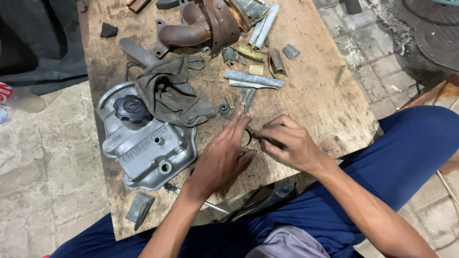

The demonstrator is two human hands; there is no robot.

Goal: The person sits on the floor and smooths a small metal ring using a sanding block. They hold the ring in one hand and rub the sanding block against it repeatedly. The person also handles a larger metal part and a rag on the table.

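My left hand (224, 155) steadies a small ring (247, 137) on the tabletop (315, 100). My right hand (287, 143) pinches its three-o'clock edge. The grey engine cover (146, 148) lies at nine o'clock.

We see both arms bare from elbow to fingertips, no gloves, no watch, no rings on the left hand (222, 157) or the right hand (287, 143). Below the wooden board (325, 95), our legs are in deep blue trousers (406, 157), loosely creased, and nearest us sits a fold of pale grey shirt hem (287, 243).
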